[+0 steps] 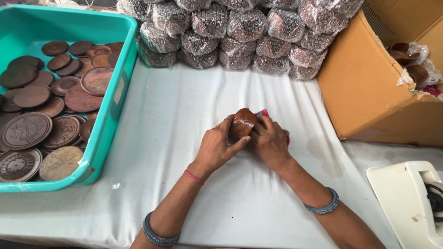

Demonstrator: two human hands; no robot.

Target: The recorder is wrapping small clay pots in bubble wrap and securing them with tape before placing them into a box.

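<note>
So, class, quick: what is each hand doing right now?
Left hand: closed on the carved wooden piece.
Right hand: gripping a pink thing against it.

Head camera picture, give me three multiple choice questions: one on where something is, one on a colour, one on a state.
1. Where does the tub of round wooden lids stand?
A. at the left of the table
B. inside the cardboard box
C. on the wrapped bundles

2. What colour is that tub?
A. red
B. teal
C. black

3. How is the carved wooden piece held?
A. lying alone on the cloth
B. in one hand only
C. between both hands

Answers: 1 A, the tub sits at the left on the white cloth. 2 B, its wall is teal. 3 C, the left hand and right hand both grip the carved wooden piece.
</note>
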